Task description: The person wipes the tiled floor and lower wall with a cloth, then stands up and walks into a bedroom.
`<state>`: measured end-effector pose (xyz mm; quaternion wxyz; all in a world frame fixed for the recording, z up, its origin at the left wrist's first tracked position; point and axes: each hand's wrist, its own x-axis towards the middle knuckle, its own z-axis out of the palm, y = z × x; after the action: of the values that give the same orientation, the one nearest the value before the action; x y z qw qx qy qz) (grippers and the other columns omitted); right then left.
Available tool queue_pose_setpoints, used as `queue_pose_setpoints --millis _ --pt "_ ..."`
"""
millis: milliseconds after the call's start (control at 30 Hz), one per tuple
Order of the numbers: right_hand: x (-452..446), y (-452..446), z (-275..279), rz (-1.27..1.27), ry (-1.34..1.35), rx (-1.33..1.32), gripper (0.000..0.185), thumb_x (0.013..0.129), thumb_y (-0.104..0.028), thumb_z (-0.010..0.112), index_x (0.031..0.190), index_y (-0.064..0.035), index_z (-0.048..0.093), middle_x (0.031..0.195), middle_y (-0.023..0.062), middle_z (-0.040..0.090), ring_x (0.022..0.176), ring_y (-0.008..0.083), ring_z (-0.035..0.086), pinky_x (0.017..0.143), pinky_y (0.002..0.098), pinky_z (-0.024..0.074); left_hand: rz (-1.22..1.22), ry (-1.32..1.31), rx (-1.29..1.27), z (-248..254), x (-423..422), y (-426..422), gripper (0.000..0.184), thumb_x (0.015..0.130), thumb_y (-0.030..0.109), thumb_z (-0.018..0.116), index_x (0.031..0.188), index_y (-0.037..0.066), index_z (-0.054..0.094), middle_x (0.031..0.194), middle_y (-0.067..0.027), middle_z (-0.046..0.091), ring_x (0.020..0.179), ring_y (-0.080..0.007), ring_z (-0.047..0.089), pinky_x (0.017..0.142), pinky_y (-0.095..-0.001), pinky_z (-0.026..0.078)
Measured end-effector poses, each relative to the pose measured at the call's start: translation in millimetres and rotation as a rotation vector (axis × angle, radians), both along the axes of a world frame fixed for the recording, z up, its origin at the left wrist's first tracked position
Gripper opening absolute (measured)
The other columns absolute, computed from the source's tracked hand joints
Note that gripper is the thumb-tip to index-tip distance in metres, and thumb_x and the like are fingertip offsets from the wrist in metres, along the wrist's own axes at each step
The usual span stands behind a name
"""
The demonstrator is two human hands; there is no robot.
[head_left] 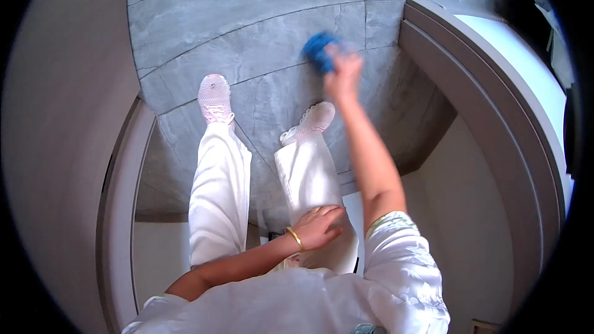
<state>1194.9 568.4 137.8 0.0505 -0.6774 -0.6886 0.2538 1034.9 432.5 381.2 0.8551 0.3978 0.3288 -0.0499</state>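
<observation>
My right hand (344, 74) is wrapped round a blue cloth or sponge (318, 51), blurred by motion, low over or against the grey tiled floor (260, 43). That arm reaches forward, past my right shoe. My left hand (317, 227), with a gold bangle at its wrist, rests on my right thigh near the knee; its fingers are spread a little and hold nothing. Whether the blue thing touches the tiles cannot be made out.
Pink-white shoes (215, 96) stand on the tiles below white trousers (218, 192). A brown door frame (489, 117) rises at the right, another (120, 210) at the left. Beyond the right frame are a bright white surface and dark objects.
</observation>
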Motion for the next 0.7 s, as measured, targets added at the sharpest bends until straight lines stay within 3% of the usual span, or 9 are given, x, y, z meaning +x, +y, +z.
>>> queue_pose_setpoints --millis 100,167,200,300,367,467,533,633,700 --pt "48.6 62.4 -1.4 -0.273 -0.309 0.136 0.054 0.061 0.007 0.055 0.112 -0.0084 0.059 0.124 0.0202 0.046 0.105 0.0387 0.045 0.089 0.0424 0.0376 0.027 0.036 -0.022 -1.2 -1.6 -0.1 0.047 0.084 0.03 0.055 0.121 0.001 0.047 0.127 -0.0176 0.045 0.117 -0.033 0.041 0.099 -0.0394 0.033" --pt "38.2 35.3 -40.6 -0.632 -0.343 -0.064 0.053 0.065 0.004 0.058 0.117 -0.0046 0.055 0.125 0.023 0.043 0.106 0.04 0.043 0.091 0.0431 0.0373 0.002 0.051 -0.02 -2.4 -3.1 3.3 0.046 0.082 0.029 0.057 0.119 0.002 0.048 0.125 -0.0175 0.046 0.115 -0.0337 0.043 0.097 -0.0403 0.035" --pt "7.8 10.8 -43.2 -0.646 -0.339 -0.064 0.058 0.066 0.001 0.062 0.122 -0.0035 0.049 0.124 0.025 0.041 0.109 0.0409 0.041 0.094 0.0443 0.0359 -0.043 0.051 -0.009 -3.5 -3.5 1.8 0.046 0.082 0.03 0.057 0.118 0.003 0.049 0.124 -0.0172 0.047 0.113 -0.0337 0.045 0.095 -0.0409 0.036" --pt "-73.2 -63.8 -14.0 -0.451 -0.219 -0.251 0.064 0.063 0.003 0.064 0.124 -0.0085 0.049 0.128 0.0253 0.038 0.114 0.0415 0.039 0.098 0.0453 0.0338 -0.107 0.04 -0.018 -7.1 -0.5 -7.5 0.042 0.078 0.028 0.058 0.111 0.003 0.053 0.114 -0.018 0.051 0.106 -0.0349 0.048 0.091 -0.0424 0.038" --pt "-75.1 -95.1 1.0 -0.26 -0.048 -0.409 0.066 0.061 0.004 0.065 0.123 -0.0092 0.05 0.128 0.0237 0.039 0.114 0.0409 0.039 0.098 0.0451 0.0344 -0.122 0.053 -0.056 -5.9 0.2 -1.3 0.041 0.077 0.027 0.058 0.11 0.003 0.053 0.11 -0.0178 0.052 0.104 -0.0349 0.049 0.091 -0.0425 0.038" --pt "-34.0 -80.7 -10.5 -0.156 -0.109 -0.297 0.066 0.059 0.003 0.067 0.122 -0.0089 0.05 0.128 0.0215 0.042 0.113 0.0401 0.04 0.098 0.0447 0.0353 -0.041 0.012 0.028 -4.4 -1.6 4.0 0.047 0.082 0.03 0.055 0.12 0.004 0.048 0.12 -0.0162 0.049 0.11 -0.0333 0.046 0.094 -0.0407 0.037" --pt "-3.7 -3.9 -2.4 -0.271 -0.237 -0.143 0.067 0.06 0.003 0.068 0.123 -0.0094 0.05 0.126 0.0216 0.043 0.111 0.0398 0.042 0.096 0.0438 0.0376 -0.032 -0.015 0.046 -5.9 -0.1 -1.8 0.052 0.085 0.034 0.052 0.128 0.005 0.041 0.128 -0.0146 0.045 0.115 -0.032 0.044 0.097 -0.0396 0.035" --pt "60.1 95.0 -13.2 -0.119 -0.483 0.233 0.064 0.06 0.002 0.068 0.121 -0.0094 0.051 0.126 0.0121 0.045 0.107 0.0364 0.044 0.088 0.0405 0.0422 -0.048 0.016 0.007 -6.3 -0.6 -0.2 0.053 0.085 0.034 0.052 0.128 0.005 0.042 0.127 -0.0149 0.046 0.115 -0.0321 0.044 0.097 -0.0395 0.035" --pt "98.1 97.2 -35.0 -0.087 -0.578 0.2 0.058 0.062 -0.001 0.068 0.117 -0.0083 0.052 0.125 0.0135 0.045 0.105 0.0373 0.045 0.089 0.0418 0.042 -0.045 0.037 0.035 -6.3 -0.9 -4.1 0.052 0.085 0.034 0.052 0.127 0.005 0.043 0.127 -0.015 0.046 0.115 -0.0322 0.044 0.097 -0.0395 0.036"
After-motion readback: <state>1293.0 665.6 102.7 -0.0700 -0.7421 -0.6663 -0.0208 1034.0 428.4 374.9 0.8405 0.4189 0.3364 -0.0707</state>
